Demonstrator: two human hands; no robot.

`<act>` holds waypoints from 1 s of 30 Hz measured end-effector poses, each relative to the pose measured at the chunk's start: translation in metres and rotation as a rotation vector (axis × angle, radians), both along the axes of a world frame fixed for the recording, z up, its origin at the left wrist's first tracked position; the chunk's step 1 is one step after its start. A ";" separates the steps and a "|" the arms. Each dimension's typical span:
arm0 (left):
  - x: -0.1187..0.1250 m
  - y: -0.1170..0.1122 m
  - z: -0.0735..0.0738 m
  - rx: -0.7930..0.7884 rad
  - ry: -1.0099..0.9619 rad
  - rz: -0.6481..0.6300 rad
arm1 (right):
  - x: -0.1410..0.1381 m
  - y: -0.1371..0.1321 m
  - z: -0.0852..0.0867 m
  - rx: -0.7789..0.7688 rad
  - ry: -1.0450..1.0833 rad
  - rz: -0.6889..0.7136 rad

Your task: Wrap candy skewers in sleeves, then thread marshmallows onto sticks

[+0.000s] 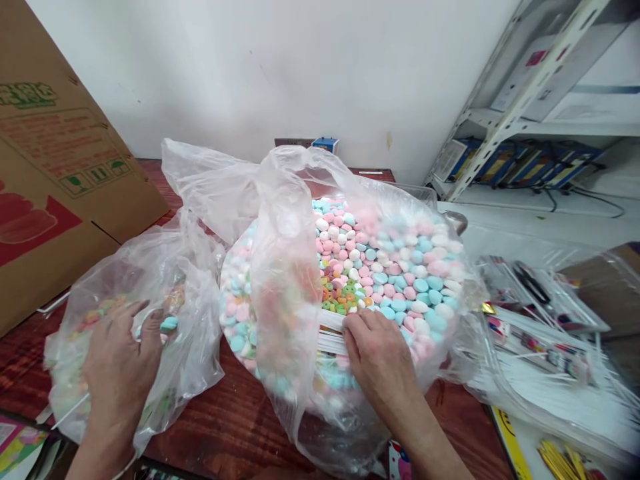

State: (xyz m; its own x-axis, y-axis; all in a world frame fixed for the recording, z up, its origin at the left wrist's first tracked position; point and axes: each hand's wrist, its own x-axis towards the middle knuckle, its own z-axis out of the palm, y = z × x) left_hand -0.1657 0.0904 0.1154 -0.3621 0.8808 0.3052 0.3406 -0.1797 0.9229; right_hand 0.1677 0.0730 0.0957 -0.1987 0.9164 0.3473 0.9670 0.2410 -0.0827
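Note:
My left hand (120,360) is closed over a clear plastic bag (195,373) of colourful ring candies on the left. A thin white stick (73,411) comes out below that hand, and a blue candy (169,325) shows past the thumb, roughly in line with it. My right hand (383,353) rests on a large open plastic bag (285,200) full of pink, blue and white candies (395,287). Its fingers curl at the end of a bundle of white sticks (332,341), their tips hidden. Small ring candies (343,293) lie just beyond the bundle.
A cardboard box (65,153) stands at the left on the reddish wooden table (215,427). A plastic tray (540,400) with packets and white sticks is at the right. Behind it stands a white metal shelf (530,127) with boxes and cables. A white wall closes the back.

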 end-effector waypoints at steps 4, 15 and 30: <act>0.085 -0.031 0.029 0.132 0.042 -0.018 | 0.000 -0.002 -0.004 0.085 -0.008 -0.056; 0.190 0.016 0.009 -0.231 -0.627 -0.518 | 0.012 -0.020 0.001 0.287 0.345 -0.053; 0.177 0.001 0.027 0.564 0.117 -0.734 | -0.005 -0.038 0.016 -0.027 1.281 -0.161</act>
State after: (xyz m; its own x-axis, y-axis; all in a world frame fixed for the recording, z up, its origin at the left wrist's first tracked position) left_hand 0.0112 0.0918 0.1419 0.2864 0.5872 0.7571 0.0493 -0.7982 0.6004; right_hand 0.1624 0.0348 0.1117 0.3725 0.9087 0.1883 0.2132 0.1137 -0.9704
